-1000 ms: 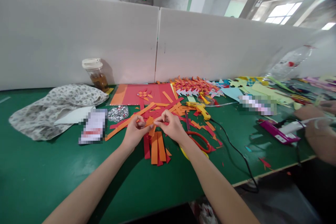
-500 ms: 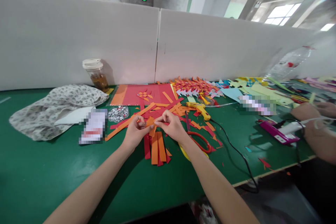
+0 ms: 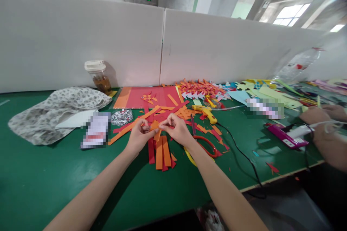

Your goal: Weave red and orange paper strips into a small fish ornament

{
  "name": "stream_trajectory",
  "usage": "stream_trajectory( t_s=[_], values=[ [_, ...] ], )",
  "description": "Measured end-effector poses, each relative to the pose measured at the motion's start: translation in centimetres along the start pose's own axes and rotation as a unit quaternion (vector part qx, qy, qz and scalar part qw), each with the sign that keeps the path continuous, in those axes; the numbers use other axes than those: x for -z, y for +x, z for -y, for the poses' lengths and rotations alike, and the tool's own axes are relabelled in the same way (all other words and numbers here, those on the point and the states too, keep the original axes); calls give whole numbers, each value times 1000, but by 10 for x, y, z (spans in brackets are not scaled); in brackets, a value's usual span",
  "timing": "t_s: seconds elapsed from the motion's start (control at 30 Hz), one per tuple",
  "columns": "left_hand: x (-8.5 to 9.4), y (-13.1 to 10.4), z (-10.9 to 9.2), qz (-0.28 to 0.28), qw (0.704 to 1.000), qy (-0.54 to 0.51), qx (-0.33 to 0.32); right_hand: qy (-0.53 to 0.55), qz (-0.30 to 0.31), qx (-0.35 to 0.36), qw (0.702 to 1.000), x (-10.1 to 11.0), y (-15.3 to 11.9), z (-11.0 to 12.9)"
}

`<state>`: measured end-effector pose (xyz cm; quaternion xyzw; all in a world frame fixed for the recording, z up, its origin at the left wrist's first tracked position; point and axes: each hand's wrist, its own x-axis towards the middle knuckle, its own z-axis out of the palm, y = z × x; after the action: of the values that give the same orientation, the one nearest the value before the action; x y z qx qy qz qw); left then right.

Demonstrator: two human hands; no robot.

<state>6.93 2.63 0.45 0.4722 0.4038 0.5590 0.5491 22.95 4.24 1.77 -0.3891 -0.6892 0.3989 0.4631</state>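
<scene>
Both hands meet over a pile of red and orange paper strips (image 3: 159,155) on the green table. A small folded orange paper piece (image 3: 155,126) is pinched between the thumb and fingers of my left hand (image 3: 140,135). My right hand (image 3: 175,128) has its thumb and forefinger closed on the same piece's right side. Beyond them, a woven orange and red paper fish (image 3: 148,97) lies on red and orange sheets (image 3: 165,95). Many similar woven pieces (image 3: 199,88) are heaped to its right.
A yellow glue gun (image 3: 207,113), its black cord and red-handled scissors (image 3: 207,145) lie right of my hands. At left are a lidded cup (image 3: 100,79), patterned cloth (image 3: 59,110) and a bag of small eyes (image 3: 121,117). Another person's hands (image 3: 322,126) are at far right.
</scene>
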Motion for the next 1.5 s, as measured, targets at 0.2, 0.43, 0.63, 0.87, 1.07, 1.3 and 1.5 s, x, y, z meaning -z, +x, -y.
stream_trajectory(
  t_s=[0.2, 0.43, 0.63, 0.87, 1.07, 1.3, 1.5],
  values=[
    [-2, -1, -2, 6, 1000, -5, 7, -7, -2, 6, 1000, -1, 0, -1],
    [0, -1, -1, 1, 1000, -7, 2, 1, 4, 1, 1000, 0, 0, 2],
    [-1, -2, -1, 9, 1000, -8, 8, -3, -1, 11, 1000, 0, 0, -1],
    [-1, -2, -2, 3, 1000, -9, -3, 23, 0, -3, 1000, 1, 0, 1],
    [-1, -3, 0, 10, 1000, 2, -4, 23, -5, -10, 1000, 1, 1, 0],
    [-3, -4, -5, 2, 1000, 2, -14, 62, 6, -14, 998, 2, 0, -2],
    [-3, -5, -2, 16, 1000, 8, -19, 35, -1, -9, 999, 2, 2, -5]
  ],
)
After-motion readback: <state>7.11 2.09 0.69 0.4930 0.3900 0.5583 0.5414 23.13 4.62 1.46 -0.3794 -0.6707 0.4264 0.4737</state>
